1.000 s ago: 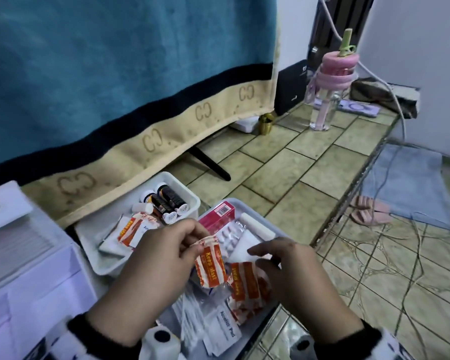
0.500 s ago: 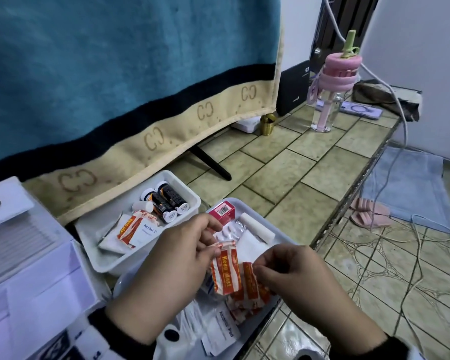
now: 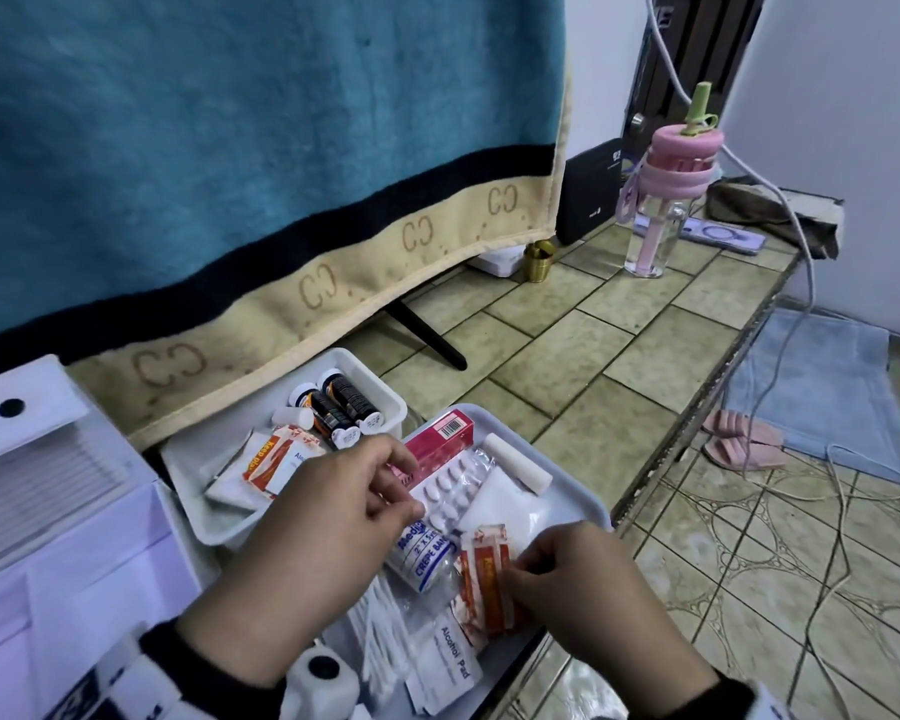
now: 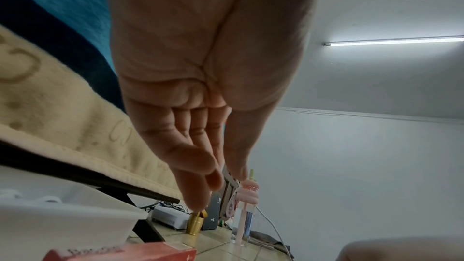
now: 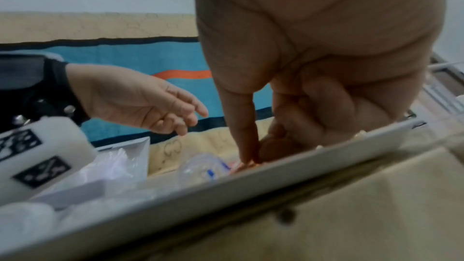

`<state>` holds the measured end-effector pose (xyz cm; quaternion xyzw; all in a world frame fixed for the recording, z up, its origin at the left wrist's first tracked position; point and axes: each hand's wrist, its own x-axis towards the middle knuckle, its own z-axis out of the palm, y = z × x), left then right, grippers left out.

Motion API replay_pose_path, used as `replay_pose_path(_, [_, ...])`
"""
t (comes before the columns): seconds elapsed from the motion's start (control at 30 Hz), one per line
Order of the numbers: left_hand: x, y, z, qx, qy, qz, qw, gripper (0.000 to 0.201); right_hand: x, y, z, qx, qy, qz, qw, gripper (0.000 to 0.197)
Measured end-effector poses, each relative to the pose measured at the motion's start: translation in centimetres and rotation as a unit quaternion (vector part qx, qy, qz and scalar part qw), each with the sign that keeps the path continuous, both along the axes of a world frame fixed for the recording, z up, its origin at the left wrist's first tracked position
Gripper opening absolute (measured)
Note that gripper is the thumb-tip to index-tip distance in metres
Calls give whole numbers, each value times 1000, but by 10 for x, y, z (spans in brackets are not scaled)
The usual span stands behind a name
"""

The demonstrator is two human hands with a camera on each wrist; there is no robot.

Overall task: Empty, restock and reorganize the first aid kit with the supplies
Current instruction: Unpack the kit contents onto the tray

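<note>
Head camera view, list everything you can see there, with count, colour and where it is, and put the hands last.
Tray: one, white, nearest the counter edge.
Bin: one, white, behind and left of the tray.
Bottles: at least two, dark with white caps, lying in the bin.
Box: one, red, at the tray's far end.
Pill strip: one, clear with white tablets, in the tray.
Bandage roll: one, white with blue print, in the tray.
Alcohol pad: one, white, at the tray's near end.
Water bottle: one, clear and pink, far on the counter.
Towel: one, teal and beige, hanging behind.
Left hand: empty, over the tray.
Right hand: pinches orange plasters.
</note>
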<state>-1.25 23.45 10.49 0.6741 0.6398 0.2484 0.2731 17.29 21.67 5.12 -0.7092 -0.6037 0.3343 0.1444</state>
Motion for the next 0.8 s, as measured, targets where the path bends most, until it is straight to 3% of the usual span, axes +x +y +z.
replay_pose_path(0.2, [-21, -19, 8, -39, 23, 15, 999, 13, -14, 2, 14, 54, -108, 13, 993, 32])
replay_pose_path(0.3, [-46, -34, 19, -43, 45, 53, 997, 12, -26, 9, 42, 105, -66, 67, 990, 34])
replay_pose_path(0.37, [-67, -44, 23, -42, 56, 81, 994, 13, -48, 13, 61, 130, -18, 157, 979, 31])
replay_pose_path(0.5, [-117, -64, 29, -61, 73, 149, 984, 16, -112, 21, 83, 135, 62, 365, 919, 10])
replay_pose_path(0.67, [-178, -85, 28, -108, 160, 237, 952, 27, -189, 32, 92, 108, -22, 553, 826, 54])
replay_pose_path(0.8, [-210, -94, 24, -39, 178, 324, 928, 63, -232, 45, 89, 152, -23, 557, 816, 62])
